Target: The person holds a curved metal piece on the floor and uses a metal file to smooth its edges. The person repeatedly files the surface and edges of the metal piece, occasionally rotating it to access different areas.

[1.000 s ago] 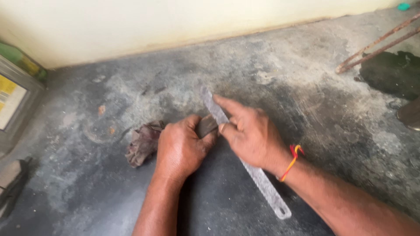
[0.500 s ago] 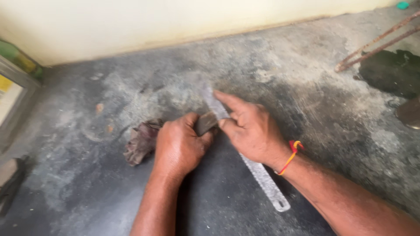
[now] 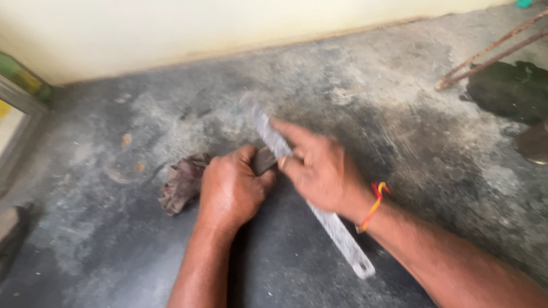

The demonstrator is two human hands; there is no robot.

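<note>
Steel ruler (image 3: 337, 231), long, flat and grey, lies aslant across the dark concrete floor (image 3: 103, 251), its rounded end with a small hole nearest the camera at lower right and its far end reaching up and left past the hands. Over its middle rests the right hand (image 3: 319, 171), palm down, the forefinger stretched along the strip and the thumb and other fingers curled narrowly about its edge, so the ruler is pinned and held rather than lying free; a red and yellow thread (image 3: 374, 205) circles that wrist. Just left of it, touching at the thumbs, the left hand (image 3: 231, 191) is balled into a tight fist around a small dark piece (image 3: 264, 159), of which only a brownish tip shows between the two hands, close against the ruler's edge; what it is cannot be told through the blur. Beyond the left fist, and touching it, a crumpled brownish rag (image 3: 180, 185) sits on the floor. Farther off to the right, well apart from the hands, two rusty metal rods (image 3: 485, 54) run slanting over a dark wet patch (image 3: 508, 88). At the back a pale cream wall (image 3: 228, 28) meets the floor, and at the far left edge stands a grey frame (image 3: 23, 122).
</note>
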